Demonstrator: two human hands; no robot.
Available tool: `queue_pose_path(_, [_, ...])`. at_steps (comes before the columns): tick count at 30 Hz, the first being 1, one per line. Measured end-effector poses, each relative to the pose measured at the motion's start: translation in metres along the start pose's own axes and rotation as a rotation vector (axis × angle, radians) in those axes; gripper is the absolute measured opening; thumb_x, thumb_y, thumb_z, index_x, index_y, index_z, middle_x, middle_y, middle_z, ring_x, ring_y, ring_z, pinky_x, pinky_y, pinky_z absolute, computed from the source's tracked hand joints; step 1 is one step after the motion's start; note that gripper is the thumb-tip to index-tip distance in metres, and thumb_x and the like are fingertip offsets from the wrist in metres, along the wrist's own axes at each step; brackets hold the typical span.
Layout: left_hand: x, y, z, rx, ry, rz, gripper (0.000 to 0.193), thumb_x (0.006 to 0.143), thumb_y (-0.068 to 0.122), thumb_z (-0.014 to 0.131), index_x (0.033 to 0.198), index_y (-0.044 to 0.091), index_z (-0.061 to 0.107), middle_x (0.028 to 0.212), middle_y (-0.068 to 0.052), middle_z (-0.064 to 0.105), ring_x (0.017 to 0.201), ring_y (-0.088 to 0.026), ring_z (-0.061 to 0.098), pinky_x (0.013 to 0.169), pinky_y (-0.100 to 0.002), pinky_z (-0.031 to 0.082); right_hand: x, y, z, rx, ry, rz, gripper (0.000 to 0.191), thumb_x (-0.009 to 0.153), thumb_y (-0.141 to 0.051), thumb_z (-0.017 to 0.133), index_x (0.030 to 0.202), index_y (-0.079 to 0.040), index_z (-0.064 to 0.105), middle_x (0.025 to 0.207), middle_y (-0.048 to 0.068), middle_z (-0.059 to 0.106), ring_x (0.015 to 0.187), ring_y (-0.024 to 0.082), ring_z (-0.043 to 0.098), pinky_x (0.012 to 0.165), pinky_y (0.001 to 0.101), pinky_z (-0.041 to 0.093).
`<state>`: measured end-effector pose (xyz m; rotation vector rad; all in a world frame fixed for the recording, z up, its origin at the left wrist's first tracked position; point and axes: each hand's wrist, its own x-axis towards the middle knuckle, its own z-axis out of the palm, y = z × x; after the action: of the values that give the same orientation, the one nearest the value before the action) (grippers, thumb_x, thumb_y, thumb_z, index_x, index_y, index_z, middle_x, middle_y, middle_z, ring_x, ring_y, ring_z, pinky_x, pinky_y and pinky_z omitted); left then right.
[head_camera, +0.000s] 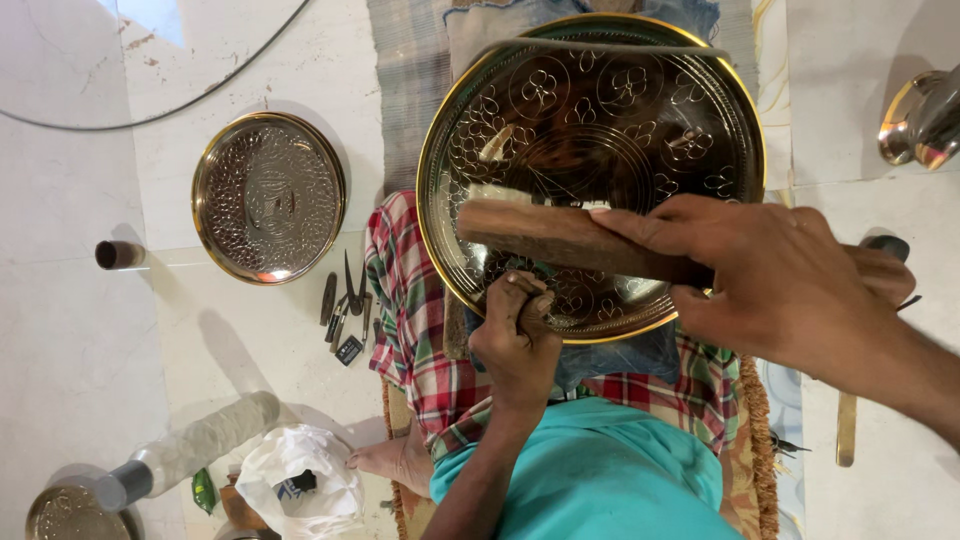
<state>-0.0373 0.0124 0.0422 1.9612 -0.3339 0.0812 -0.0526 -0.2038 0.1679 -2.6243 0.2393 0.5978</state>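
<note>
Gripping wooden block | right hand | left hand on engraved tray

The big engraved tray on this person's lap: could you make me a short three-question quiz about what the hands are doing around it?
1. True or false: the right hand grips a wooden block over the big engraved tray.
2. Where does the left hand work? A) at the tray's near rim B) on the smaller plate C) on the floor
3. Fill in: the small hand tools lie beside the ____ cloth.

Key: 1 true; 2 A; 3 checked.
</note>
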Motion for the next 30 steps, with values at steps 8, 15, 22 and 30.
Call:
queue_pose_path(8, [-0.001,-0.004,0.002,0.066,0.015,0.035,0.017,0.092,-0.010,0.062,0.106,0.000,0.063,0.090,-0.011,0.075,0.080,-0.017,0.077,0.071,-0.029,0.062,0.004,-0.013,-0.018,-0.578,-0.144,-0.168,0.104,0.073,-0.027,0.074,0.164,-0.055,0.031,0.116,-0.009,0.064,0.081,0.017,0.070,0.056,0.0346,0.054])
queue_pose_path(15, [0.001,0.002,-0.004,0.003,-0.069,-0.002,0.029,0.080,-0.015,0.055,0.105,-0.001,0.063,0.087,-0.011,0.070,0.079,-0.016,0.076,0.072,-0.028,0.060,0.007,-0.009,-0.012,-0.349,-0.015,-0.157,0.101,0.068,-0.021,0.074,0.158,-0.050,0.040,0.110,-0.008,0.065,0.073,0.016,0.068,0.050,0.0347,0.051])
queue_pose_path(22, [0.013,-0.002,-0.008,-0.057,-0.221,0.008,0.031,0.075,-0.016,0.058,0.103,-0.003,0.064,0.089,-0.012,0.072,0.081,-0.015,0.076,0.072,-0.025,0.058,0.000,0.008,0.001,-0.063,0.013,-0.079,0.098,0.070,-0.011,0.071,0.156,-0.046,0.039,0.110,-0.007,0.067,0.050,0.016,0.059,0.044,0.0325,0.044])
queue_pose_path(30, [0.042,-0.012,-0.015,-0.027,-0.552,0.066,0.034,0.069,-0.011,0.069,0.101,0.000,0.069,0.090,-0.011,0.075,0.079,-0.007,0.071,0.070,-0.026,0.059,-0.023,0.045,0.044,0.091,0.026,0.068,0.090,0.074,-0.007,0.068,0.152,-0.045,0.048,0.128,-0.005,0.065,0.050,0.013,0.062,0.041,0.0293,0.049])
